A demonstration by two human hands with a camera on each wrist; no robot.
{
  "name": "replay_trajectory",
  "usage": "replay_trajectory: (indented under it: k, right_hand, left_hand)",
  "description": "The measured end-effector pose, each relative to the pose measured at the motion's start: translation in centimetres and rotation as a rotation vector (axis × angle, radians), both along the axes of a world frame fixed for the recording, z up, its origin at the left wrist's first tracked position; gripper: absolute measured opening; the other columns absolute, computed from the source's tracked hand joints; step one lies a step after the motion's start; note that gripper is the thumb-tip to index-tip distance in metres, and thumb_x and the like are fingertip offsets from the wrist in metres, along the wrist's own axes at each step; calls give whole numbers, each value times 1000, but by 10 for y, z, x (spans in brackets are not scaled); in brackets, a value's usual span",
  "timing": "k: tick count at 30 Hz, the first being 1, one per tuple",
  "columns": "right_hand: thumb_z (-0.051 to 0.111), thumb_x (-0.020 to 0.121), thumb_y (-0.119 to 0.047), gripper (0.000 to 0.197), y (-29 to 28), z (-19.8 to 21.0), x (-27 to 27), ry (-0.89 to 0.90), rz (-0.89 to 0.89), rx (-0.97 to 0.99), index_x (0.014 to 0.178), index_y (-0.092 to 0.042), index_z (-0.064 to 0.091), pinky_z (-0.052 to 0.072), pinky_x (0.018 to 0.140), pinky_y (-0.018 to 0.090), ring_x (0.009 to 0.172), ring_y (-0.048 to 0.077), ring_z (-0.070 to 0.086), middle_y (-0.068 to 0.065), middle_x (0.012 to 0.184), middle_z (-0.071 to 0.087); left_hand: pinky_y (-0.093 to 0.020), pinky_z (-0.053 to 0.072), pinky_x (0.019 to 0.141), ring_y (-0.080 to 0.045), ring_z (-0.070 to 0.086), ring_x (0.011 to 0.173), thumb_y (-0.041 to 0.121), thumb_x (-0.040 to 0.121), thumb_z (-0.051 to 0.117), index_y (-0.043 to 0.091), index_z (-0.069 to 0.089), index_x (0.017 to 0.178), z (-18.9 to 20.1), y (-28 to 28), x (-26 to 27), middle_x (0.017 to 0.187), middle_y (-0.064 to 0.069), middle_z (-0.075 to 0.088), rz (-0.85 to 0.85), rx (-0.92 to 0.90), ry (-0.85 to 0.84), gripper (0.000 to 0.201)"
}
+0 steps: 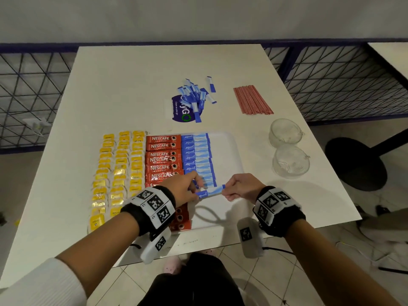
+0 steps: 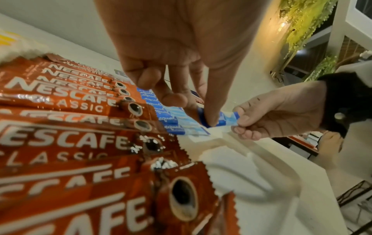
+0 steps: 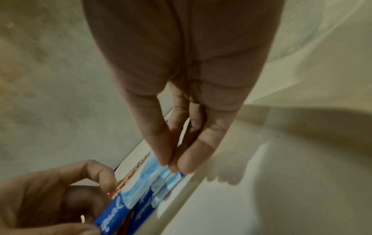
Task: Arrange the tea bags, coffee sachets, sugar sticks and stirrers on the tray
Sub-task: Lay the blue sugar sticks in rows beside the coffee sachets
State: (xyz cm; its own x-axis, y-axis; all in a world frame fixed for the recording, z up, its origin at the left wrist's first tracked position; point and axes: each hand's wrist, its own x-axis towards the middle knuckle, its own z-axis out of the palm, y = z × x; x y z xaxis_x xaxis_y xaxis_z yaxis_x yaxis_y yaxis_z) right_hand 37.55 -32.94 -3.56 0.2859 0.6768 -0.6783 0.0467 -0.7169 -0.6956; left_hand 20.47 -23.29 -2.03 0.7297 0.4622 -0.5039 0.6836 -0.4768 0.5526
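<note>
Paper crinkles nowhere yet: one slim blue-and-white Equal sugar stick (image 1: 210, 192) hangs stretched between two hands over the near part of the white plastic tray (image 1: 231, 149). The left hand (image 1: 184, 186) pinches its dark-blue printed end between thumb and curled fingers, and the right hand (image 1: 239, 188) nips the pale opposite end with thumb and fingertips drawn close together; the right wrist view shows those fingertips (image 3: 186, 163) meeting on the stick's edge. The stick sits just beyond the last of the laid sugar sticks (image 1: 196, 155), a neat column of flat narrow sachets stacked edge to edge, dark blue at the left, paler at the right. Beside them lie glossy red Nescafé Classic coffee sachets (image 1: 163, 157), foil catching the light, with zigzag cut ends seen in the left wrist view. Left of those run three columns of yellow tea bags (image 1: 120, 171) in shiny wrappers. Farther back on the smooth white table (image 1: 123, 85), a loose heap of sugar sticks (image 1: 196, 96) rests partly over a dark-blue round sticker (image 1: 180, 111), and a flat bundle of thin red stirrers (image 1: 252, 99) lies well apart to the right. Two clear glass cups (image 1: 287, 149) sit upside down near the table's right edge, rounded and faintly speckled.
</note>
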Motion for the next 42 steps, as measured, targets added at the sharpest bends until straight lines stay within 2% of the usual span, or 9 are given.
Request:
replay_trajectory:
  k: [3,6,10,15,21,27,31,38,42]
  right_hand:
    - [69,75,9,19,-3,-5,-1,15,7,-23,71,-4,54,53,53,18,46,12,58,14,64,60]
    - [70,74,8,19,-3,-12,-2,34,-15,-87,72,-6,58,55,57,20,48,13,61,10,61,63]
    - [73,73,2,19,3,-16,-7,-30,40,-132,68,-11,60,55,80,27,70,17,64,2,69,65]
    - [60,81,8,24,12,-15,-12,-2,-17,-132,66,-10,55,52,55,19,47,8,59,8,67,59]
    - [64,83,-2,18,19,-13,-10,18,-4,-203,68,-4,54,53,87,35,61,20,56,12,67,60]
    - [65,85,-9,23,22,-14,-9,1,26,-240,68,-4,51,48,61,26,53,19,50,11,63,56]
    - [64,86,-7,30,25,-17,-11,39,22,-263,63,-5,45,37,50,27,43,17,40,6,42,49]
    - [63,87,-15,36,28,-21,-12,-8,45,-267,60,-7,42,42,55,27,44,18,44,1,34,48]
    - [65,86,-24,28,23,-14,-7,-43,73,-232,69,-6,52,53,71,30,56,18,55,9,61,59]
  left_hand:
    - [-25,44,82,-16,57,95,25,89,60,19,53,109,-2,-1,0,109,1,64,-20,129,45,23]
    - [-23,37,84,-13,48,104,33,89,59,22,57,106,-2,-4,0,111,5,58,-61,257,69,21]
    - [-25,35,92,-15,42,113,37,90,56,24,57,109,-5,-5,2,119,4,52,-95,335,116,24]
    - [-30,34,97,-16,41,117,41,89,55,25,51,116,-9,-5,5,123,4,48,-109,403,190,32]
    - [-31,32,99,-17,41,120,38,90,54,25,49,117,-14,-5,6,127,3,48,-117,452,214,31]
    - [-32,33,100,-17,43,118,41,90,53,25,51,114,-15,-6,6,124,3,49,-85,445,199,29]
    - [-32,33,100,-16,45,117,42,91,51,25,53,113,-15,-6,6,124,3,50,-76,448,204,29]
    - [-32,34,99,-16,46,117,40,91,52,25,55,111,-15,-4,6,123,4,51,-61,428,205,25]
    - [-30,36,95,-15,47,113,41,91,52,25,55,108,-10,-3,5,118,5,52,-48,414,189,23]
